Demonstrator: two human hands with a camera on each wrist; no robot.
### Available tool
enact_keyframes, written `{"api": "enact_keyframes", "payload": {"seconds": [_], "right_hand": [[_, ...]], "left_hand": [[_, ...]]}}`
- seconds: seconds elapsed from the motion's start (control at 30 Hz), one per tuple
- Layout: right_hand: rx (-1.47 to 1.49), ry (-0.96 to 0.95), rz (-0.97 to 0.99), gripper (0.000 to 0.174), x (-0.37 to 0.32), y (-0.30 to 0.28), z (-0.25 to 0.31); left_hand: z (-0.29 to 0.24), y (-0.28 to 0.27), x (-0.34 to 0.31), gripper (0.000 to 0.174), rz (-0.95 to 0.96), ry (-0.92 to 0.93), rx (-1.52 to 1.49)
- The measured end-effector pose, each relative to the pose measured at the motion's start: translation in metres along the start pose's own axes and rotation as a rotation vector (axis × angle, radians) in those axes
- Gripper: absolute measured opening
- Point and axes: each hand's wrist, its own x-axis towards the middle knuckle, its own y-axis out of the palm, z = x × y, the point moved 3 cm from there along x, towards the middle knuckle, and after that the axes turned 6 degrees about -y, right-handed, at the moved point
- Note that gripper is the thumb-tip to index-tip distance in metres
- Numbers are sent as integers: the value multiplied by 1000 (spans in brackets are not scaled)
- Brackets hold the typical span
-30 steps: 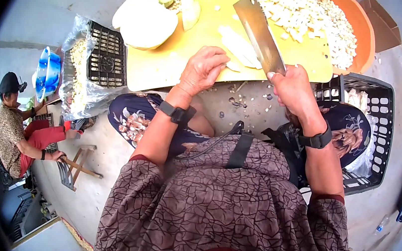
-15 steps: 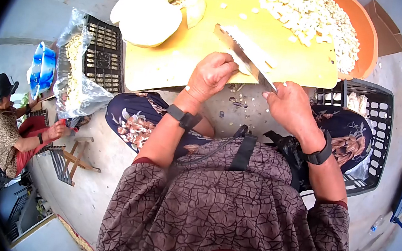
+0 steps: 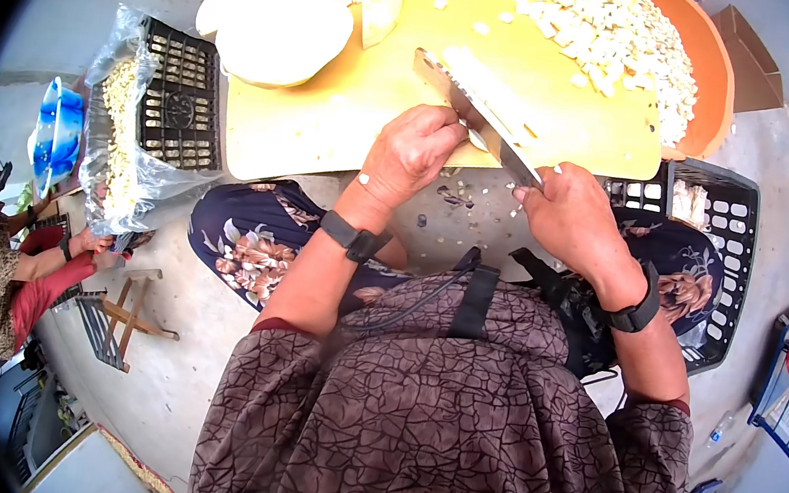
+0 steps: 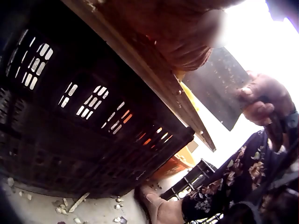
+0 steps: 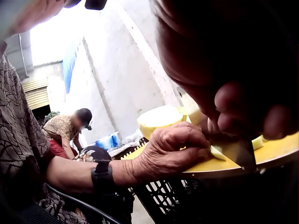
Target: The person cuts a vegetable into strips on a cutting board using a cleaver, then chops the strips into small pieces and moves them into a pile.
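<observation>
Right hand (image 3: 570,217) clamped its fingers on the cleaver (image 3: 479,119), left hand (image 3: 411,155) pinched the pale chunk (image 5: 217,153), prolly so it wouldn't slide.

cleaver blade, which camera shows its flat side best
The left wrist view, where the cleaver blade shows its broad side, partly behind the left hand. The head view shows it as a slim strip, nearly edge-on; the right wrist view, only a part beside that hand.
</observation>
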Motion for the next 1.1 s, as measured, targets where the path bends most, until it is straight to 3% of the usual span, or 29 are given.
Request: {"api": "enact_keyframes", "payload": {"seconds": [0.1,0.33,0.5,0.9,1.1], "right_hand": [[11,59,104,25,5,-4,4],[-54,26,89,15,12,-4,7],[-54,34,138,19,32,4,16],[147,60,-107,26,21,3,1],[402,156,-199,33,15,-9,-19]], "left_hand": [[-1,-1,1,18,-14,4,4],[-1,0,0,18,-31,-18,-16],[-3,-2,1,15,-25,-35,-44],[0,2,3,10,9,-70,-94],[0,0,3,16,31,-82,-90]]}}
